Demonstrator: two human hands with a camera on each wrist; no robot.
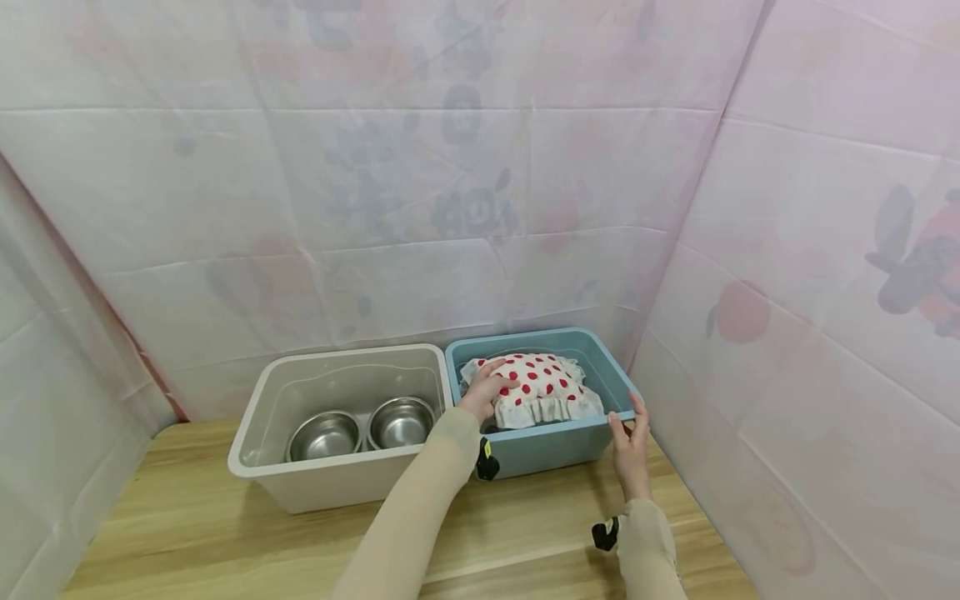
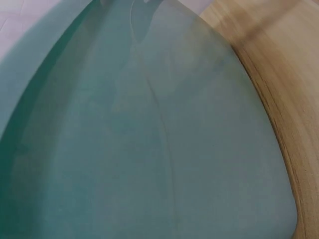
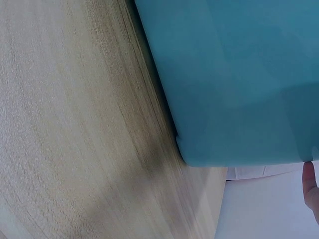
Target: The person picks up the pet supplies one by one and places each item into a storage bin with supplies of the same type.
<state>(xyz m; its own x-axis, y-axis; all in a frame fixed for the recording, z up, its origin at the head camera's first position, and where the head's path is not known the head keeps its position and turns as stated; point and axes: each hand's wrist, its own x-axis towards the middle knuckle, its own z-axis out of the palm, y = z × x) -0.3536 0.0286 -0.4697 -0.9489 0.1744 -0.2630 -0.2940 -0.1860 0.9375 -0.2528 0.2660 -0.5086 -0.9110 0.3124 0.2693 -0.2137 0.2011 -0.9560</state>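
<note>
A blue plastic bin (image 1: 540, 446) stands at the back right of the wooden table. Inside it sits a puffy white cloth piece with red dots and a ruffled edge (image 1: 536, 383). My left hand (image 1: 483, 396) reaches over the front left rim, fingers laid on the left end of the dotted cloth. At the front right corner my right hand (image 1: 632, 437) holds the bin's rim, thumb at the front and fingers on the right side. One fingertip (image 3: 309, 174) meets the bin's edge in the right wrist view. The left wrist view shows the bin's outer wall (image 2: 149, 129) close up.
A beige bin (image 1: 345, 483) stands directly left of the blue one, with two steel bowls (image 1: 324, 437) inside. Printed white cloth walls (image 1: 450, 183) close off the back and both sides of the wooden table (image 1: 187, 508).
</note>
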